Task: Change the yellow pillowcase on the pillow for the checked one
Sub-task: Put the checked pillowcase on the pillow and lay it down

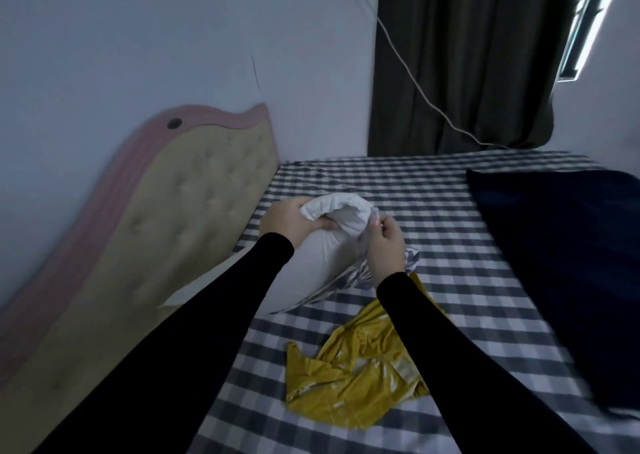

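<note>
The bare white pillow (311, 256) lies on the bed near the headboard, one end squeezed and lifted. The left hand (289, 219) is clamped on that bunched end, fingers curled under the fold. The right hand (386, 245) pinches the checked pillowcase (349, 277) just beside the same end; the cloth hangs crumpled along the pillow's right side and under it, and how far it covers the pillow cannot be told. The yellow pillowcase (356, 367) lies off the pillow, crumpled on the bed sheet (433, 218) nearer the viewer, partly hidden by the right forearm.

Both arms, in black sleeves (207, 332), reach forward from the lower edge and converge on the pillow's end, hands close together but not touching.

The padded headboard (166, 218) stands just left of the pillow, touching or nearly touching its lower end. Open checked sheet spreads beyond and to the right of the hands as far as a dark blue blanket (561, 263), cut off at the right edge. Behind the bed hang a dark curtain (467, 55) and a pale cable (415, 83). The scene is dim and slightly blurred.
</note>
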### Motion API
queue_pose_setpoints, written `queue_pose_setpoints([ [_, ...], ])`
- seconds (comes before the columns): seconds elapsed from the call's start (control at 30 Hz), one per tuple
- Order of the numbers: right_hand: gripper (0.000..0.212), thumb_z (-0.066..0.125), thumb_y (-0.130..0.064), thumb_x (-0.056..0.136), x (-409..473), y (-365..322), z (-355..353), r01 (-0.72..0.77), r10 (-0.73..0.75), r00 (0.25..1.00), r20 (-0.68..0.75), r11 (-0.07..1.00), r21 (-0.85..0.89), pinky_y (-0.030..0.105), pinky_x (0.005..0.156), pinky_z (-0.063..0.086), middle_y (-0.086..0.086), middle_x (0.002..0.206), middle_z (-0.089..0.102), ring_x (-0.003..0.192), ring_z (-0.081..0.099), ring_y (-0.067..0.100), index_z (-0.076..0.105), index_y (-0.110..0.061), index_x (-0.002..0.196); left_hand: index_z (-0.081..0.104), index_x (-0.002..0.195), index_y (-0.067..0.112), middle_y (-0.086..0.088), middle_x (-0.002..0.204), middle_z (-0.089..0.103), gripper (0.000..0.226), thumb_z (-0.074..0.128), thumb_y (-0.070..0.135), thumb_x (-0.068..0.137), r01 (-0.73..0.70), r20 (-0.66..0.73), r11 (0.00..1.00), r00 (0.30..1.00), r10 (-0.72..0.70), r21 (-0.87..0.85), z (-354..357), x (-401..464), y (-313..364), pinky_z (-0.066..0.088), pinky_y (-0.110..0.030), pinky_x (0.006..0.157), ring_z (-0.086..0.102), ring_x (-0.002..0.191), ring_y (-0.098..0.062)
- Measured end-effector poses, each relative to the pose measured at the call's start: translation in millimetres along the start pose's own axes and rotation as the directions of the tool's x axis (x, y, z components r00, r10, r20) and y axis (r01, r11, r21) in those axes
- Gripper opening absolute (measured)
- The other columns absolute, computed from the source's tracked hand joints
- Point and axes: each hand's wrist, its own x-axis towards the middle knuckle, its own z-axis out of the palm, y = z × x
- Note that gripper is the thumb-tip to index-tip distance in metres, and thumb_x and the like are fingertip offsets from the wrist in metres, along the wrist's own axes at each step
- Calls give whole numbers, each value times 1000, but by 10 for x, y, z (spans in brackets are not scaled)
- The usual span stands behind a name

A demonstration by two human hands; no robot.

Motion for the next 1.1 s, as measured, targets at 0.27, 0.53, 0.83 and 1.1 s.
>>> queue_pose_setpoints([
  [0.27, 31, 45, -23, 98, 294, -560, 52, 115, -104, 992, -79, 980, 160, 35, 63, 39, -2, 60, 46, 61, 45, 16, 47, -21, 67, 57, 124, 22, 5, 124, 60, 66, 74, 56, 71, -332, -164, 942, 933, 321, -47, -74, 19, 322, 47, -26, 90, 56, 106, -9],
  [0.53, 28, 53, -34, 95, 253, -584, -9, 35, -35, 999, 24, 999, 4, 31, 84, 51, 2, 88, 72, 90, 66, 16, 70, -12, 90, 56, 131, 17, -1, 124, 63, 58, 38, 58, 93, -513, -115, 801, 816, 566, 308, 90, -148, -54, 39, -23, 93, 57, 109, -19],
  [0.83, 16, 55, -24, 95, 61, -1104, 1, 396, -390, 911, -135, 918, 26, 17, 57, 41, -11, 58, 53, 54, 49, 2, 62, -20, 82, 68, 95, 8, -11, 94, 72, 42, 37, 36, 100, -394, -21, 919, 918, 395, 30, 315, -55, 415, 37, -28, 65, 64, 87, -24],
  [1.1, 19, 46, -27, 99, 320, -810, -178, 321, -338, 913, -230, 941, -108, 15, 65, 43, -11, 76, 60, 69, 56, -2, 58, -13, 101, 65, 117, 15, 3, 112, 67, 69, 28, 67, 91, -470, 3, 875, 881, 472, 115, 128, -85, -59, 42, -27, 89, 57, 104, -14],
])
